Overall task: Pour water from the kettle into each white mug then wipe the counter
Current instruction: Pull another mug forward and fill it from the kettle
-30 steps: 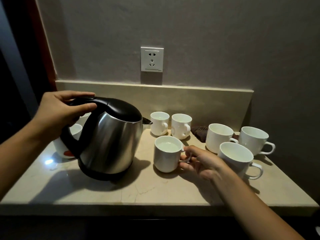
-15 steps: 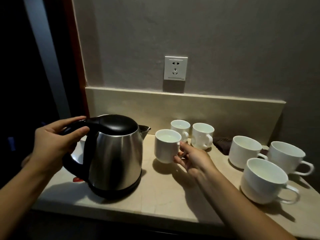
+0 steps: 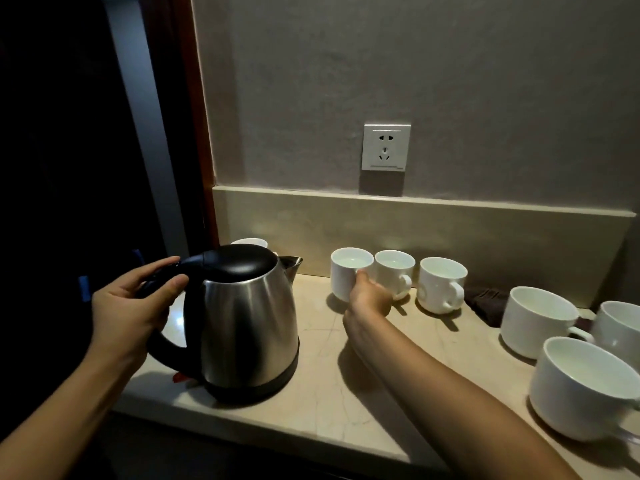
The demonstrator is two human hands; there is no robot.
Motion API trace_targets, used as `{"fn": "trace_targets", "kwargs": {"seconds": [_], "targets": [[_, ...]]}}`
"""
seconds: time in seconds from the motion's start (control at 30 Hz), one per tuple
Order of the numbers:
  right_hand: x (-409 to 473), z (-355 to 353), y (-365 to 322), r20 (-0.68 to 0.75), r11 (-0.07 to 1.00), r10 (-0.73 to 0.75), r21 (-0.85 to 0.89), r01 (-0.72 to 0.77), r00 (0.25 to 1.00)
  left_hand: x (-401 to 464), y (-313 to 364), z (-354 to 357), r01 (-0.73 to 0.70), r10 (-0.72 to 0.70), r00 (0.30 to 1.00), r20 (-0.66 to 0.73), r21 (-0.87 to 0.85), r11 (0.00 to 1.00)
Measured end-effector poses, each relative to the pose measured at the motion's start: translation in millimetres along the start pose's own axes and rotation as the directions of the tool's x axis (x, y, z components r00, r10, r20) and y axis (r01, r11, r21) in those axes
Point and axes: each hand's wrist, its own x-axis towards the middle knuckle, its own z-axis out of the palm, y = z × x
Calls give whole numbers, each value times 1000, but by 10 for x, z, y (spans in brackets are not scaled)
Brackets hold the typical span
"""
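A steel kettle [image 3: 247, 327] with a black lid and handle stands upright on the marble counter [image 3: 322, 393]. My left hand [image 3: 130, 313] grips its handle. My right hand [image 3: 369, 299] holds a small white mug [image 3: 346, 271] with water in it by the handle, at the back of the counter next to two more small mugs [image 3: 394, 271] [image 3: 440, 284]. Three larger white mugs [image 3: 536, 320] [image 3: 585, 386] [image 3: 620, 327] stand at the right. Another mug's rim [image 3: 249, 242] shows behind the kettle.
A dark folded cloth [image 3: 485, 301] lies at the back between the small and large mugs. A wall socket [image 3: 386, 147] sits above the backsplash. The counter's left end meets a dark doorway. Something red [image 3: 180, 376] peeks out beside the kettle's base.
My right hand has carried the water-filled mug back and set it beside the two small mugs at the backsplash. The kettle has stayed upright in my left hand. The view has swung left.
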Motion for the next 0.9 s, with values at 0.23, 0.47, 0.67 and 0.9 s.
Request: {"fn": "trace_targets", "kwargs": {"seconds": [0.23, 0.47, 0.67, 0.9], "targets": [[100, 200, -4, -18, 997, -12, -73, 11, 1000, -12, -23, -3, -57, 57, 998, 1, 11, 998], [163, 239, 91, -47, 996, -17, -93, 12, 999, 2, -33, 29, -60, 60, 998, 1, 26, 998], [176, 311, 117, -41, 999, 12, -47, -13, 999, -28, -1, 13, -63, 63, 998, 2, 51, 997], [173, 397, 133, -32, 998, 18, -54, -19, 999, -30, 15, 23, -64, 64, 998, 6, 58, 996]]}}
